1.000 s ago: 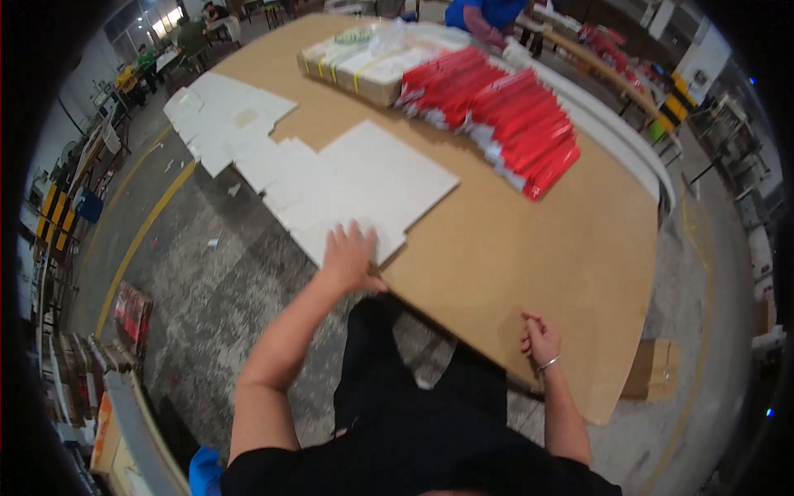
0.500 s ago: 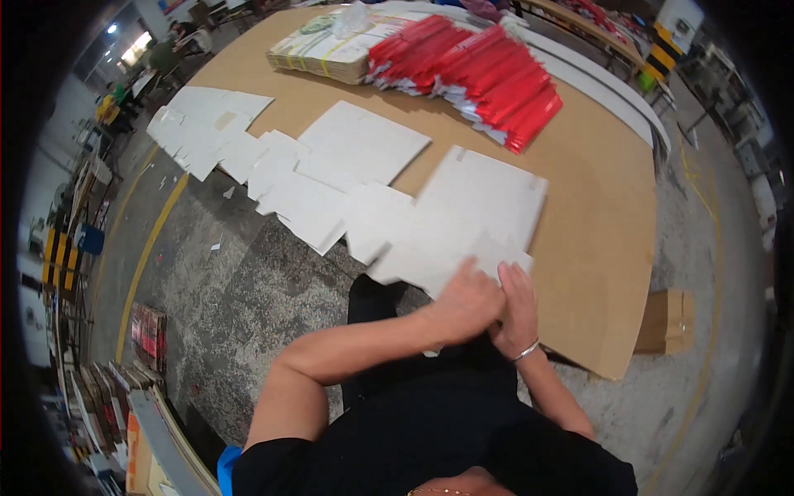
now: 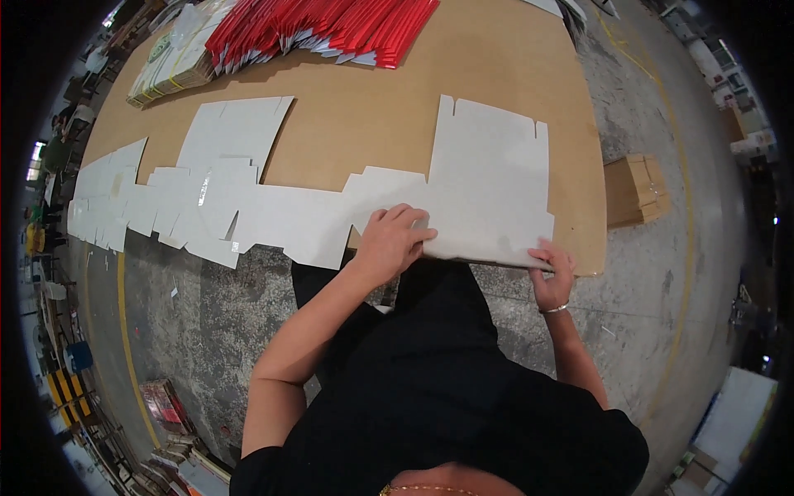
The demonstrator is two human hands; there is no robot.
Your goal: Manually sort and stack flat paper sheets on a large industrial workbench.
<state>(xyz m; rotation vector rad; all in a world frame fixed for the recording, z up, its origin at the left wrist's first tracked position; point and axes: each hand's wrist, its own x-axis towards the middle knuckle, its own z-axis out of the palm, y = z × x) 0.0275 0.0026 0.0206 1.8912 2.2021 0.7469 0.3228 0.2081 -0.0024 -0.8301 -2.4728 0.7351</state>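
Note:
A flat white cardboard box blank (image 3: 492, 165) with slotted flaps lies at the near right of the table, in front of me. My right hand (image 3: 552, 271) pinches its near right corner between thumb and fingers. On the near edge, left of that corner, my left hand (image 3: 393, 244) presses down with its fingers bent and close together. Between both hands the near strip of the blank bends along the table edge. More white box blanks (image 3: 223, 136) overlap in a row toward the left, some with clear tape across them.
The brown table (image 3: 372, 107) carries a fanned pile of red-and-white folded packages (image 3: 331, 29) at the back. Beside it lies a strapped cardboard stack (image 3: 178, 66). A brown carton (image 3: 635, 192) stands on the floor past the right edge. Bundled board (image 3: 165, 405) lies at the lower left.
My hands were together at the blank's near edge; now they are apart, the right at the corner and the left further left. The view has shifted, bringing the blanks lower in the picture.

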